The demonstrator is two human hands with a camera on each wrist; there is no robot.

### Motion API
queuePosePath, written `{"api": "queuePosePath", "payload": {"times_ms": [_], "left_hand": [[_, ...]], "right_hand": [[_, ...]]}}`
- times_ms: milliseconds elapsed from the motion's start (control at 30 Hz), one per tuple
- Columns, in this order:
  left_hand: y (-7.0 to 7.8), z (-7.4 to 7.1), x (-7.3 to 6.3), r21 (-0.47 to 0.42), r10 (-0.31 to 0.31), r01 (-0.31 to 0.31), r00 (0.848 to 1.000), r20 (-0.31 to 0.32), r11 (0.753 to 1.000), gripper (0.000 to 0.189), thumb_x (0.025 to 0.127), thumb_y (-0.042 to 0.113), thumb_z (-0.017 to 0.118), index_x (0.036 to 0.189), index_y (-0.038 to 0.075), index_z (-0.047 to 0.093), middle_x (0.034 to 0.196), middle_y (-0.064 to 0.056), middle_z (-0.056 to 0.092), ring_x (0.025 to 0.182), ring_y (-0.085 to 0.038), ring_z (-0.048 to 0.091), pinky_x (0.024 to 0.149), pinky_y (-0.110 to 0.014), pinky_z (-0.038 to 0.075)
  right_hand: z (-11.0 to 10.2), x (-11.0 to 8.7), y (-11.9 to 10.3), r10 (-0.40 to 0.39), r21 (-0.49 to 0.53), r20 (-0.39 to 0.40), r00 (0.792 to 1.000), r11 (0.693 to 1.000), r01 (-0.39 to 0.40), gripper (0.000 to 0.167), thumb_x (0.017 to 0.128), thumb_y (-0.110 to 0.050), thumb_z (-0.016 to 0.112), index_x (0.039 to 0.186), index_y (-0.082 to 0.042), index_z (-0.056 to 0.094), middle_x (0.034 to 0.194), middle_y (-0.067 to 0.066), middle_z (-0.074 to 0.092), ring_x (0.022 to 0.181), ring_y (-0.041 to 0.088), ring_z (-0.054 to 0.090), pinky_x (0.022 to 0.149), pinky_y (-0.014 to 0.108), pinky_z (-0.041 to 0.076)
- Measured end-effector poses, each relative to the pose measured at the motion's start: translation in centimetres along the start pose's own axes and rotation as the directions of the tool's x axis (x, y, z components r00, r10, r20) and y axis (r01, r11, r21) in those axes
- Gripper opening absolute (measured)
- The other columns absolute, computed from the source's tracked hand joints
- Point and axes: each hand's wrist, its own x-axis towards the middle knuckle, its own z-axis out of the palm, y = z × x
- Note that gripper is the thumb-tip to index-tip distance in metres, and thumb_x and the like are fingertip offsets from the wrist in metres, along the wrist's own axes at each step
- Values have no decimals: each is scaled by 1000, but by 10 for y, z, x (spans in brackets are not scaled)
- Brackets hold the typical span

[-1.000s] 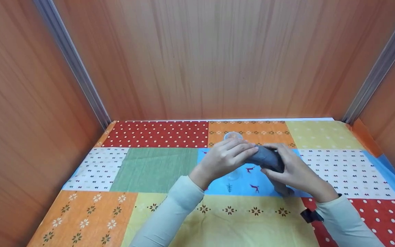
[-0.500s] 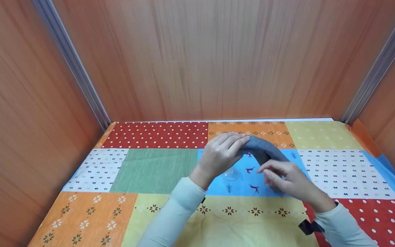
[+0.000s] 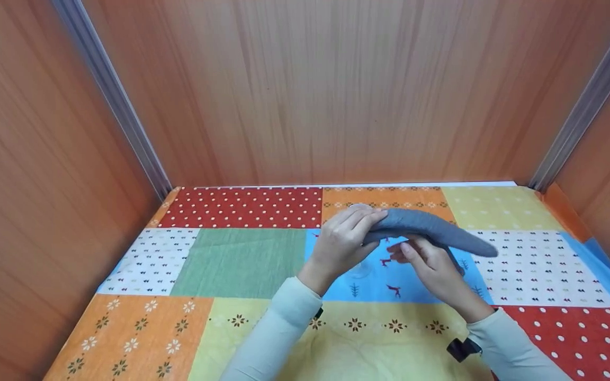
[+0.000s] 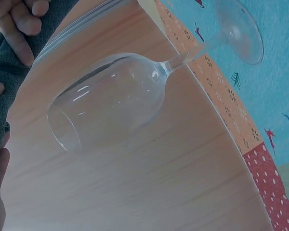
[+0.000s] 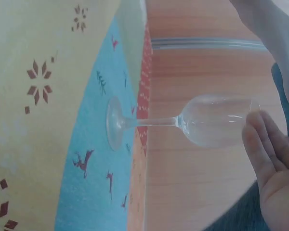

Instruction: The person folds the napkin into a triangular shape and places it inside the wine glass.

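A grey cloth (image 3: 427, 225) is held up over the table, its far end sticking out to the right. My left hand (image 3: 341, 233) grips the cloth's left end between thumb and fingers. Beneath the middle of the cloth is my right hand (image 3: 432, 264); in the right wrist view its fingers (image 5: 262, 149) are extended and not curled round anything. A clear wine glass (image 4: 111, 96) stands upright on the blue patch, just beyond my left hand. In the head view that hand hides most of the glass, leaving its foot (image 3: 359, 270) visible.
A patchwork tablecloth (image 3: 241, 264) covers the table. Wood-grain panels (image 3: 305, 95) rise behind and at both sides, with metal corner strips (image 3: 119, 100). Dark wrist devices (image 3: 464, 349) sit at the cuffs.
The right hand let go of the cloth, dropped, then moved left beneath it. The cloth has risen and spread out to the right. My left hand keeps its grip, slightly shifted.
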Motion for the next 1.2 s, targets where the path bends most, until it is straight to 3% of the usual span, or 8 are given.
{"api": "queuePosePath", "payload": {"times_ms": [167, 467, 633, 833, 967, 1067, 1200], "left_hand": [[3, 4, -5, -49, -45, 45, 999, 5, 998, 45, 87, 22, 79, 129, 10, 67, 116, -5, 71, 111, -19, 65, 102, -30, 45], [7, 10, -9, -89, -67, 70, 997, 35, 994, 55, 87, 24, 79, 137, 13, 61, 114, -3, 69, 103, -15, 64, 100, -25, 46], [11, 9, -8, -194, -139, 156, 985, 97, 969, 54, 91, 38, 73, 137, 11, 60, 108, -2, 66, 95, -13, 61, 94, -25, 49], [15, 0, 2, -256, -276, 307, 949, 152, 917, 39, 97, 40, 65, 121, 9, 64, 110, -1, 68, 105, -9, 62, 97, -23, 47], [16, -6, 10, -288, -359, 408, 910, 208, 866, 40, 97, 39, 65, 123, 9, 62, 111, 0, 69, 100, -5, 63, 87, -17, 50], [15, -9, 14, -315, -430, 490, 869, 244, 813, 45, 96, 36, 67, 131, 9, 59, 111, -1, 69, 96, -4, 65, 82, -15, 51], [12, -10, 17, -356, -482, 539, 842, 243, 763, 52, 95, 35, 69, 138, 9, 57, 109, -1, 67, 97, -4, 64, 83, -14, 50]], "right_hand": [[-3, 4, -2, -26, -37, -84, 996, 999, 23, 24, 106, -6, 47, 124, -2, 63, 105, -2, 72, 96, 21, 71, 85, 24, 54], [-9, 11, -9, -12, -113, -197, 980, 994, -10, 17, 103, -11, 56, 113, -4, 69, 95, 1, 73, 88, 17, 71, 80, 20, 53], [-13, 20, -11, -76, -225, -223, 972, 974, 25, 12, 99, -12, 64, 108, -8, 70, 92, -5, 71, 84, 13, 68, 74, 19, 52], [-17, 29, -17, -157, -332, -196, 968, 939, 85, 13, 96, -12, 69, 108, -9, 72, 97, -6, 70, 85, 11, 66, 75, 17, 50], [-18, 35, -24, -200, -367, -184, 962, 922, 122, 14, 96, -10, 69, 109, -6, 71, 98, -2, 69, 86, 12, 66, 76, 17, 51], [-18, 39, -29, -203, -381, -165, 965, 916, 127, 16, 97, -11, 68, 112, -5, 70, 102, 2, 69, 92, 14, 67, 79, 27, 55], [-15, 45, -38, -161, -362, -140, 977, 927, 100, 23, 100, -15, 64, 120, -5, 66, 112, 7, 66, 102, 21, 65, 82, 43, 57]]}}
